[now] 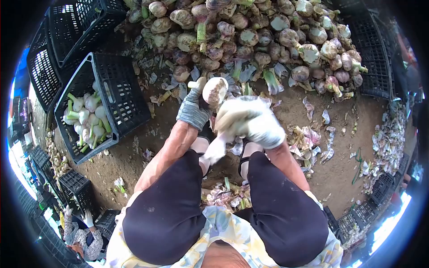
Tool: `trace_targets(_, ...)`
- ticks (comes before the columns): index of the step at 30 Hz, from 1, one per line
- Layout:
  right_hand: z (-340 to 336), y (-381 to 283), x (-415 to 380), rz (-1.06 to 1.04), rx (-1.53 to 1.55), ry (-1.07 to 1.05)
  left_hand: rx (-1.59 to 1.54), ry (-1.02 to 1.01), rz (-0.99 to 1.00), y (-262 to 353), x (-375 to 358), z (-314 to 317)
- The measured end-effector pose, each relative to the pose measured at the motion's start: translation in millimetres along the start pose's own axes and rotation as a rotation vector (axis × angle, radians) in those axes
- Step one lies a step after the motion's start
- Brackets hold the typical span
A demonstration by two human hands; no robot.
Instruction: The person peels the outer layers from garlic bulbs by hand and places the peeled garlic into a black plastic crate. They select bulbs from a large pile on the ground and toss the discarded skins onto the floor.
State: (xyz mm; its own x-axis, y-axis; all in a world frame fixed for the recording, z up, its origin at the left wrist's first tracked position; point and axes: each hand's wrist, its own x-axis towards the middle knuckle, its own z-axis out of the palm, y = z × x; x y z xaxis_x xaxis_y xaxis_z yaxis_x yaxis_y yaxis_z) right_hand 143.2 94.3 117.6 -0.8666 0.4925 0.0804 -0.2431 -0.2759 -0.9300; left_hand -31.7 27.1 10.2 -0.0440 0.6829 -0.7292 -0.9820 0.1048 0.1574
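The scene is viewed by a single head-worn camera, pitched steeply down and forward. The floral shirt (223, 232) and black trousers (165, 214) are seen nearest, at the bottom; the left hand (195, 106) and right hand (252, 120) are framed close, near the middle; the garlic heap (268, 40) is set farther ahead, at the top. A round, fisheye-wide field is taken in, bowed and darkened toward its rim.

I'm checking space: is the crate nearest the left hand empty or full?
Partly full: the crate holds pale garlic bulbs, with bare inner wall showing beside them.
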Motion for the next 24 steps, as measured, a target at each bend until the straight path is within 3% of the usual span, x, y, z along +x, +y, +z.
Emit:
trace_targets(1,-7,-6,3,-0.086,0.073,0.131,-0.034,0.07,-0.02,0,3,-1)
trace_targets(2,-9,-10,7,-0.193,0.288,0.366,0.007,-0.014,-0.053,5,-1,-6)
trace_targets(3,-40,-4,-2,0.016,0.247,0.428,0.053,-0.1,-0.086,11,-8,-5)
trace_targets(5,-48,3,6,0.327,-0.682,0.458,0.043,-0.206,-0.124,13,-15,9)
trace_targets(6,-49,24,0,0.313,-1.179,0.41,0.006,-0.173,-0.136,12,-18,16)
trace_targets(7,-32,24,-5,0.325,-0.411,0.461,-0.032,-0.138,-0.148,9,-20,18)
trace_targets(9,-19,40,1,0.395,0.07,0.425,-0.041,-0.119,-0.117,0,-16,14)
trace_targets(10,-15,46,4,0.387,-0.179,0.412,0.015,-0.085,-0.098,0,-13,8)
trace_targets(11,-14,48,5,0.331,-0.19,0.397,0.075,-0.051,-0.078,0,-11,4)
trace_targets(13,-10,36,-2,0.389,0.066,0.468,0.134,-0.018,0.092,-2,-11,4)
trace_targets(14,-9,37,-4,0.39,0.064,0.47,0.333,-0.04,0.192,0,-18,6)
trace_targets(16,-11,44,-10,0.475,0.368,0.498,0.655,-0.088,0.318,1,-22,7)
trace_targets(17,-11,48,-10,0.476,0.365,0.501,0.653,-0.09,0.315,-1,-21,10)
trace_targets(19,-11,54,-5,0.293,0.123,0.567,0.489,0.01,0.094,-4,-23,18)
trace_targets(21,-10,53,-2,0.304,0.057,0.57,0.365,0.194,0.01,0,-24,22)
trace_targets(23,-2,53,-1,0.364,0.361,0.429,0.336,0.213,0.019,3,-14,4)
trace_targets(24,3,55,0,0.319,0.41,0.461,0.34,0.217,0.022,4,-15,1)
